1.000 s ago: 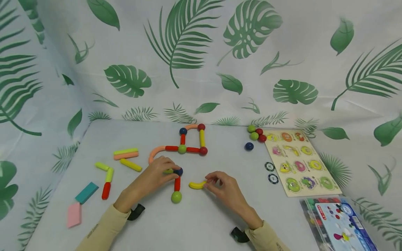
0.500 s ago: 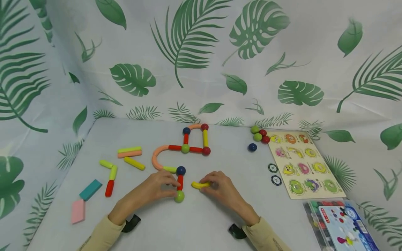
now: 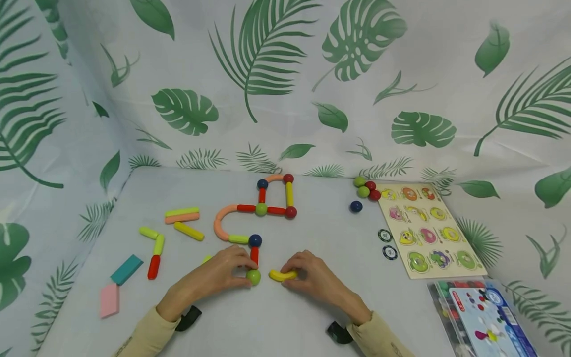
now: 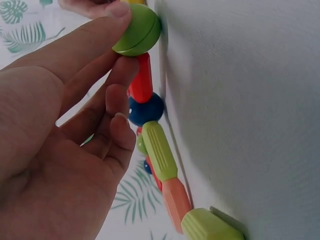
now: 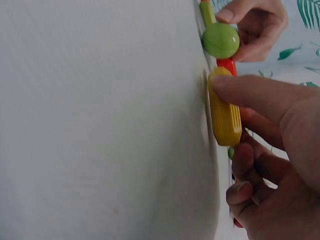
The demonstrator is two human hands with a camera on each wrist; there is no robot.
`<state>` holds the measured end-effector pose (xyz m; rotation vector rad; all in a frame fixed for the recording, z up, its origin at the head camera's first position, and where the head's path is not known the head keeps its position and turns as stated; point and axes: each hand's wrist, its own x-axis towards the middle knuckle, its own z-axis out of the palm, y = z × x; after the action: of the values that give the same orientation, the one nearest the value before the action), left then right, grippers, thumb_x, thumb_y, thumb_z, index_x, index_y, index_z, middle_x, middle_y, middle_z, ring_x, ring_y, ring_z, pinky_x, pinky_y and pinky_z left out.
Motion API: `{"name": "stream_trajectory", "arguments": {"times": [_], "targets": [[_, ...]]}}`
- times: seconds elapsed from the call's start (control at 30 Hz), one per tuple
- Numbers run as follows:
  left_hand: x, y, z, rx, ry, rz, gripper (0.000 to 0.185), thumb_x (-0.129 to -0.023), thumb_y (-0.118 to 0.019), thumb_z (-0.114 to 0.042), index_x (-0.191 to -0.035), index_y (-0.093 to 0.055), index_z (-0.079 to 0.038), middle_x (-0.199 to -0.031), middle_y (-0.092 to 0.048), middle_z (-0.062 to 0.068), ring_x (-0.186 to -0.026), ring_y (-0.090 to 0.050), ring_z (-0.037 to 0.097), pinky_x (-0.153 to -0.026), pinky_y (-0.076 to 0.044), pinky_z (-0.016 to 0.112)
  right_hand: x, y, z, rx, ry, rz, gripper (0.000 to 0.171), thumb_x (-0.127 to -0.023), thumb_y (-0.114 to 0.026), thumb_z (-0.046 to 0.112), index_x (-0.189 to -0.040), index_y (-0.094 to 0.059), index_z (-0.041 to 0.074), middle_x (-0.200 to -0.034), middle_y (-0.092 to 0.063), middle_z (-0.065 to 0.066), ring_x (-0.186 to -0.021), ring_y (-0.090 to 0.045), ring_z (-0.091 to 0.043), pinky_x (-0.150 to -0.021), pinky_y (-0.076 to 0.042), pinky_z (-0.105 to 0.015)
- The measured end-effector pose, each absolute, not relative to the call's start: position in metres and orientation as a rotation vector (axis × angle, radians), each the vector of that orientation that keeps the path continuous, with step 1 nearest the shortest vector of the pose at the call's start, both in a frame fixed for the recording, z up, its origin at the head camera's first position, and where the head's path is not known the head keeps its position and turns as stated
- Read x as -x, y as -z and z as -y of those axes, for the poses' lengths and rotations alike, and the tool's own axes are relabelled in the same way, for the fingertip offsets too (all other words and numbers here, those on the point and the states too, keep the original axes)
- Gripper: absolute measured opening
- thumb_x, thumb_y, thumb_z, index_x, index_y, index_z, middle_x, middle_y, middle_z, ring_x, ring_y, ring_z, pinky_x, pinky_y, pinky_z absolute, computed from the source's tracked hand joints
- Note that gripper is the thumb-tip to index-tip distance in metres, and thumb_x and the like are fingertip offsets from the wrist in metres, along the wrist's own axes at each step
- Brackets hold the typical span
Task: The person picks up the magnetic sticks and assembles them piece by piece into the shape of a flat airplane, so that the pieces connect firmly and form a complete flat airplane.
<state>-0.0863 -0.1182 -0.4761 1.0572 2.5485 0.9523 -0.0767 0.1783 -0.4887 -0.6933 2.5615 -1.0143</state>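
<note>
Left hand (image 3: 220,270) pinches green ball (image 3: 254,277), right hand (image 3: 317,278) yellow stick (image 5: 226,117), grooved in right-wrist view alone.

Head view: taken from above the wearer's side, aimed forward and down; pale grey tabletop (image 3: 330,233), white cloth backdrop with green leaf print (image 3: 276,124), bare left hand (image 3: 220,271) and bare right hand (image 3: 314,277) are covered from well back. Left wrist view: set close at its hand, tabletop turned upright at frame right. Right wrist view: equally close, tabletop upright at frame left. Glossy green ball (image 3: 254,277) is shared by all three; ridged yellow curved rod (image 5: 226,117) is shown by head and right wrist.
</note>
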Motion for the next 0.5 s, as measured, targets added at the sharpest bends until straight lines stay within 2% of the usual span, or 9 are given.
{"name": "stream_trajectory", "arguments": {"times": [0.5], "targets": [[0.085, 0.475, 0.116, -1.073, -0.926, -2.595, 0.03, -0.089, -0.079, -0.028, -0.117, -0.075, -0.017, -0.108, -0.065, -0.008, -0.107, -0.056, 0.009, -0.101, -0.051, 0.037, 0.069, 0.489, -0.165, 0.829, 0.987, -2.433, 0.018, -0.091, -0.077, 0.033, -0.108, -0.074, 0.028, -0.106, -0.065, 0.018, -0.101, -0.054, -0.002, -0.092, -0.05, -0.026]]}}
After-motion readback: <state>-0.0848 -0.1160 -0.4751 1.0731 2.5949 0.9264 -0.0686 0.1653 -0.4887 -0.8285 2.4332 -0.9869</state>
